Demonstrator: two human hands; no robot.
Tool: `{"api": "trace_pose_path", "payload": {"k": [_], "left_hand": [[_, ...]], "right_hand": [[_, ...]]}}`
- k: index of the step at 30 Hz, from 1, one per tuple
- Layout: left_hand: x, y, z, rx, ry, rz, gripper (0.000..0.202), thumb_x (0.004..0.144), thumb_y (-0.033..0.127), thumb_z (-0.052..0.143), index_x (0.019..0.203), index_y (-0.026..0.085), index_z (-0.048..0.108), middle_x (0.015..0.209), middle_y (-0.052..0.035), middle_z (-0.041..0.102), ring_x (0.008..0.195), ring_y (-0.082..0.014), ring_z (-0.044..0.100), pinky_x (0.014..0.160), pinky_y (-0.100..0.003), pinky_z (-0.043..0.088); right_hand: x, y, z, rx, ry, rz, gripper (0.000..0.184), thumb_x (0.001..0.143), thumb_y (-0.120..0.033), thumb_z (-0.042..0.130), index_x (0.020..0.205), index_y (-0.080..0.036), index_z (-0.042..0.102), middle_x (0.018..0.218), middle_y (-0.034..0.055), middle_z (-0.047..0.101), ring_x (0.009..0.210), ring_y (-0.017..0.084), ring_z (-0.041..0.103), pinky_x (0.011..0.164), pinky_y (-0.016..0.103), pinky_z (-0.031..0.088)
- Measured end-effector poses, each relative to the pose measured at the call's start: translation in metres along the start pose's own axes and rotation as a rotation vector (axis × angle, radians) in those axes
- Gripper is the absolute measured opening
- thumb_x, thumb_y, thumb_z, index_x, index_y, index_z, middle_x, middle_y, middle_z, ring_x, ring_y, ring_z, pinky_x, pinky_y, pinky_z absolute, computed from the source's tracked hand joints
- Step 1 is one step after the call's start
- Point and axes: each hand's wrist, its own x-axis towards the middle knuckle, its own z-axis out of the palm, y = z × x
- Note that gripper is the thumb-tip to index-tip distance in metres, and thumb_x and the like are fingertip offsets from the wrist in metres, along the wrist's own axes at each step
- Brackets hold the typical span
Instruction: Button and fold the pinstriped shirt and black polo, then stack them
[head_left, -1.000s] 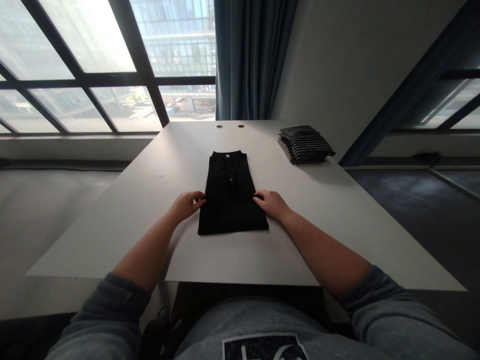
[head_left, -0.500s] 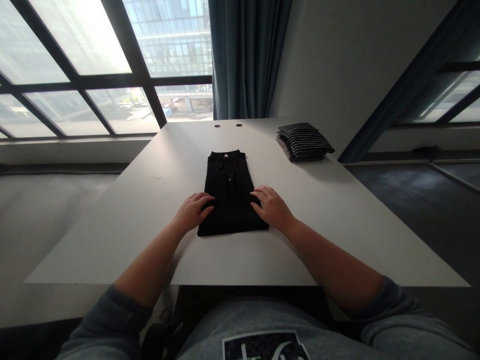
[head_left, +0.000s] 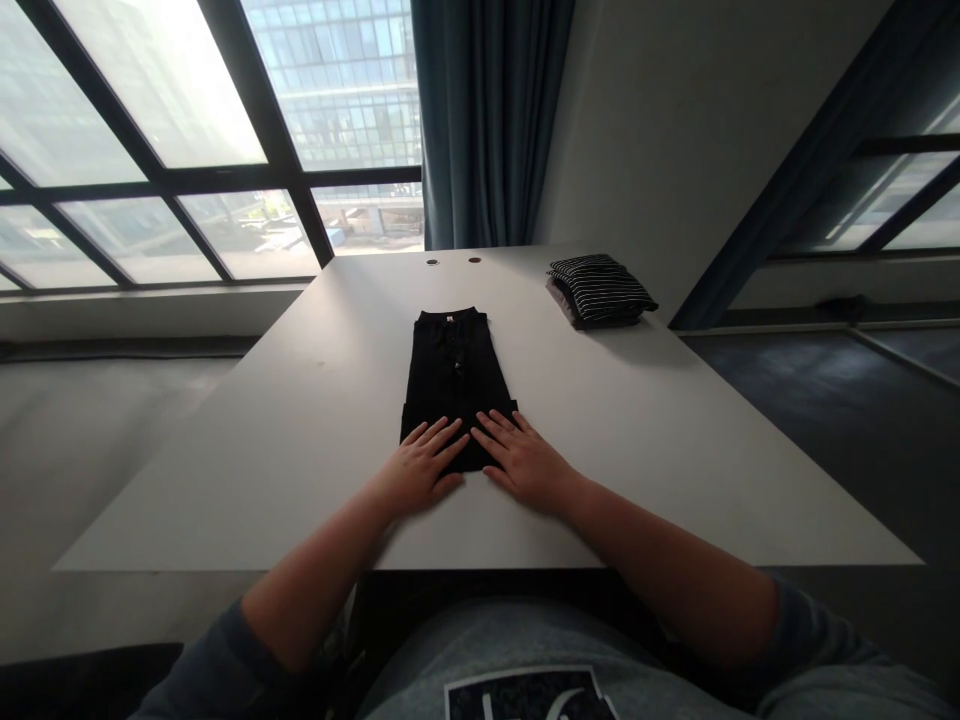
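Note:
A folded black garment [head_left: 454, 365] lies flat in the middle of the white table [head_left: 675, 440], its collar end pointing away from me. My left hand [head_left: 420, 468] rests palm down on its near left corner, fingers stretched out flat. My right hand [head_left: 521, 462] lies palm down on the near right corner, fingers spread as well. The fingertips of both hands almost meet over the garment's near edge. Neither hand holds anything.
A folded stack of striped and grey clothes [head_left: 598, 289] sits at the table's far right. Two round cable holes [head_left: 453, 261] mark the far edge. Windows and a dark curtain [head_left: 487, 120] stand behind the table.
Both hands have moved from the garment's sides inward and toward me, and now lie flat on its near end.

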Motion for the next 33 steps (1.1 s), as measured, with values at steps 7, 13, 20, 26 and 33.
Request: {"api": "trace_pose_path", "payload": {"k": [7,13,20,26,33], "left_hand": [[-0.005,-0.002,0.009,0.029,-0.064,0.025,0.064,0.106,0.045,0.047,0.167,0.032,0.03,0.172,-0.005,0.03,0.16,-0.0299,0.026,0.129,-0.054,0.025],[-0.014,-0.005,0.001,0.013,-0.1,0.06,0.055,0.107,0.042,0.049,0.161,0.043,0.041,0.174,-0.0022,0.025,0.16,-0.0332,0.024,0.128,-0.058,0.026],[-0.018,0.002,0.003,-0.001,-0.107,0.051,0.059,0.105,0.048,0.05,0.162,0.042,0.037,0.175,-0.0039,0.022,0.161,-0.0344,0.021,0.129,-0.06,0.022],[-0.034,0.025,-0.004,-0.05,-0.141,0.072,0.058,0.108,0.052,0.043,0.164,0.044,0.031,0.175,-0.0032,0.018,0.162,-0.0329,0.019,0.129,-0.059,0.02],[-0.055,0.063,-0.019,-0.155,-0.21,0.055,0.059,0.107,0.054,0.044,0.164,0.045,0.032,0.175,-0.003,0.022,0.161,-0.0345,0.022,0.128,-0.061,0.022]], "right_hand": [[-0.004,0.0,0.01,0.11,-0.152,-0.037,0.074,0.104,-0.047,0.052,0.167,-0.014,0.029,0.171,0.0168,0.026,0.16,0.034,0.025,0.13,0.055,0.023],[-0.019,0.007,0.002,0.153,-0.215,-0.065,0.07,0.105,-0.049,0.051,0.167,-0.023,0.031,0.173,0.0157,0.019,0.161,0.035,0.019,0.13,0.057,0.019],[-0.025,0.008,-0.005,0.207,-0.272,-0.058,0.076,0.102,-0.052,0.057,0.167,-0.025,0.029,0.174,0.0143,0.013,0.162,0.035,0.012,0.131,0.058,0.013],[-0.05,-0.006,-0.011,0.239,-0.289,-0.056,0.077,0.101,-0.053,0.057,0.167,-0.026,0.029,0.174,0.0144,0.013,0.162,0.034,0.013,0.13,0.058,0.015],[-0.088,-0.023,-0.009,0.296,-0.218,-0.079,0.075,0.1,-0.056,0.058,0.166,-0.031,0.034,0.173,0.0127,0.023,0.16,0.036,0.024,0.128,0.06,0.022]]}}
